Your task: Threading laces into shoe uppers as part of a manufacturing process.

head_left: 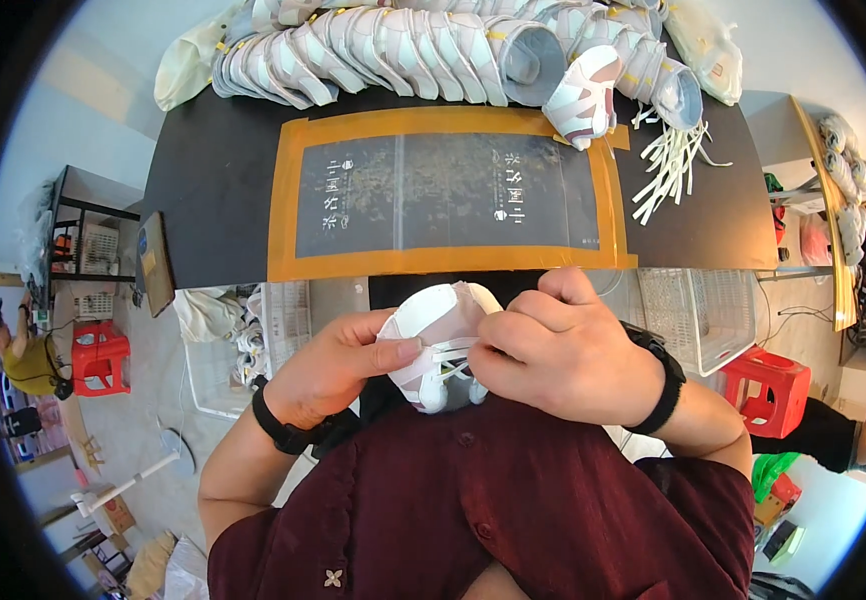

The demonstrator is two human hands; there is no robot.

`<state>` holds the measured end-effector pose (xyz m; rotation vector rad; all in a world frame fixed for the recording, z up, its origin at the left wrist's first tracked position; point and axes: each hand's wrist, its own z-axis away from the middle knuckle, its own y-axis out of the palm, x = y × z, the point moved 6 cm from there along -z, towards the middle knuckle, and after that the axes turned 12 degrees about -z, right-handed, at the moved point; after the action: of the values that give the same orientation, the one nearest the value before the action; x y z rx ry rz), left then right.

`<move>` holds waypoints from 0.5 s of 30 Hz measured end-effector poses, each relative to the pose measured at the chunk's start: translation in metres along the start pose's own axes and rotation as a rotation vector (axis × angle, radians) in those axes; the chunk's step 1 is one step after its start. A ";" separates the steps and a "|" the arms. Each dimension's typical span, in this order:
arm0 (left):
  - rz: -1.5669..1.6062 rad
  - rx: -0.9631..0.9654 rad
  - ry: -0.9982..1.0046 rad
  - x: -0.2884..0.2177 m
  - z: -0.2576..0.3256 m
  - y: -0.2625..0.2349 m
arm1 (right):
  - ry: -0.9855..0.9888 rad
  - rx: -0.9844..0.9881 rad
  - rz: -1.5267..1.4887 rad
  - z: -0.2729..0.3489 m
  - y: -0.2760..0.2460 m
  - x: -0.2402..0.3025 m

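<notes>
Close to my chest, just off the table's near edge, I have a white and pale mauve shoe upper point(445, 315). My left hand point(338, 370) grips it from the left, thumb pressed on its outside. White shoelace point(453, 348) strands cross the upper's opening and run to my right hand point(568, 350). That hand is closed, its curled fingers pinching the lace at the upper's right side. The fingertips are partly hidden behind the knuckles.
A dark table point(213, 190) bears a taped mat point(453, 190). Nested shoe uppers point(373, 55) line its back, with a single upper point(585, 95) in front and loose white laces point(675, 170) at right. White crates point(688, 315) and a red stool point(768, 390) stand below. Other people are at both sides.
</notes>
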<state>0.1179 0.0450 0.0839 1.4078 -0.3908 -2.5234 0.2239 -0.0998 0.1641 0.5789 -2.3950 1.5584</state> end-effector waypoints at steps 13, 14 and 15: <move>0.057 -0.022 0.035 0.014 -0.001 -0.005 | 0.139 -0.054 -0.707 0.012 0.035 -0.038; 0.056 -0.005 0.039 0.013 -0.001 -0.004 | 0.140 -0.055 -0.705 0.012 0.035 -0.039; 0.054 -0.004 0.040 0.012 0.000 -0.003 | 0.128 -0.025 -0.747 0.013 0.036 -0.039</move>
<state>0.1118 0.0441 0.0730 1.4240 -0.4105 -2.4478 0.2431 -0.0905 0.1141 1.1554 -1.7752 1.1762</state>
